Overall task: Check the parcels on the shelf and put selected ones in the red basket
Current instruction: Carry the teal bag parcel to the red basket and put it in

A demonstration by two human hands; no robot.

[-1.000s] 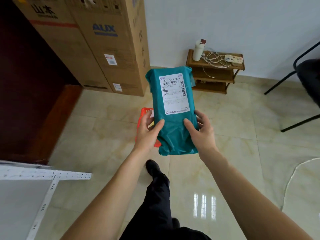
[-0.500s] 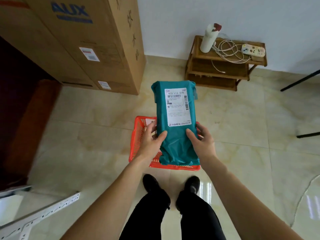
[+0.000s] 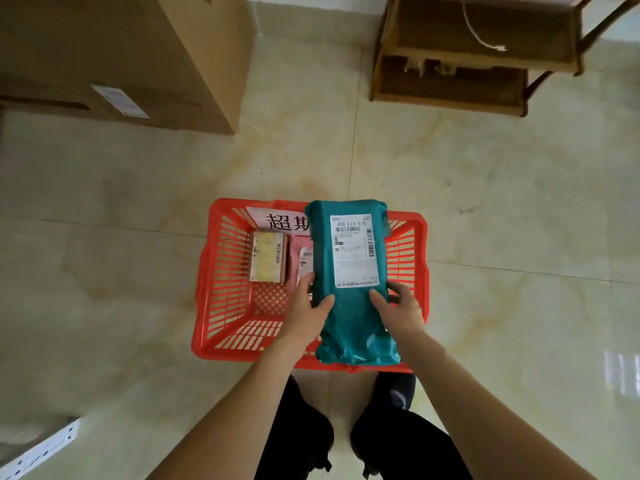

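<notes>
A person stood over a red plastic basket (image 3: 221, 289) on a glossy tiled floor (image 3: 485, 220), holding a teal mailer parcel (image 3: 349, 306) above its right half. Far left of the grip, a white perforated shelf upright (image 3: 38, 452) cut the lower corner, and a large cardboard carton (image 3: 138, 57) stood against the wall. Just left of the held parcel, inside the basket, a small tan box (image 3: 267, 257) lay beside a pink parcel (image 3: 300, 263), under a pink sign with red characters (image 3: 277, 220). The left hand (image 3: 306, 315) clasped the mailer's left edge, thumb laid across its front. The parcel's white shipping label (image 3: 354, 250) faced up, printed 470 L14 078. The right hand (image 3: 401, 308) clasped the opposite edge, thumb on the front and fingers curled behind. Beyond the grip to the right stood a low wooden rack (image 3: 450, 77) with a white cable (image 3: 481, 32) dangling.
</notes>
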